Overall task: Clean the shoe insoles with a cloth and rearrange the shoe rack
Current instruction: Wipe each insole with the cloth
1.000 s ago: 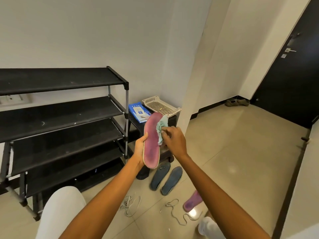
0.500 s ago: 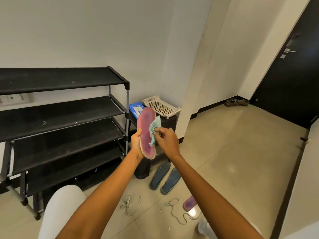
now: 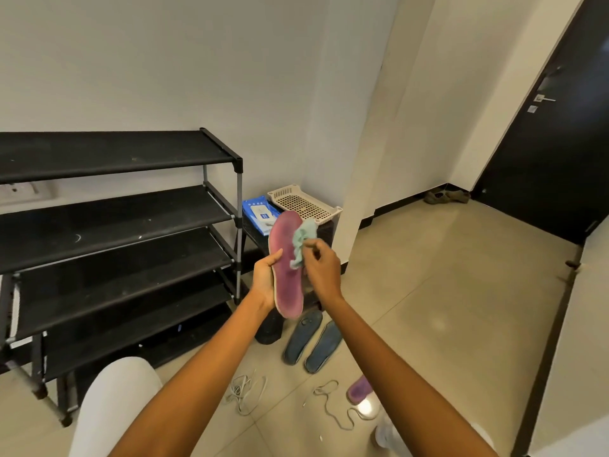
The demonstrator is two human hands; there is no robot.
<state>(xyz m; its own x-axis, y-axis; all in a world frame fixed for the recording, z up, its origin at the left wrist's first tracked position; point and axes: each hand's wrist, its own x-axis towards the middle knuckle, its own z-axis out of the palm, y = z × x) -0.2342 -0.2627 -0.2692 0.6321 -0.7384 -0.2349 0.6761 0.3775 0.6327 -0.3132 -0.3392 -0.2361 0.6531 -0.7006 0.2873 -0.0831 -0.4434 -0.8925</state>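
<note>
- Pink insole [image 3: 287,268] held upright, gripped at its edge by the left hand [image 3: 263,282], beside the black shoe rack [image 3: 115,245].
- Right hand [image 3: 321,267] pinches a teal cloth [image 3: 301,242] against the insole.
- Two blue insoles [image 3: 313,341] lie on the floor below.

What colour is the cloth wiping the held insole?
Pale mint green cloth, seen in the head view against the pink-purple insole.

White walls [image 3: 164,61], beige tiled floor [image 3: 445,291] — black door [image 3: 553,159].

No legible text (packet [image 3: 261,213] blurred)
</note>
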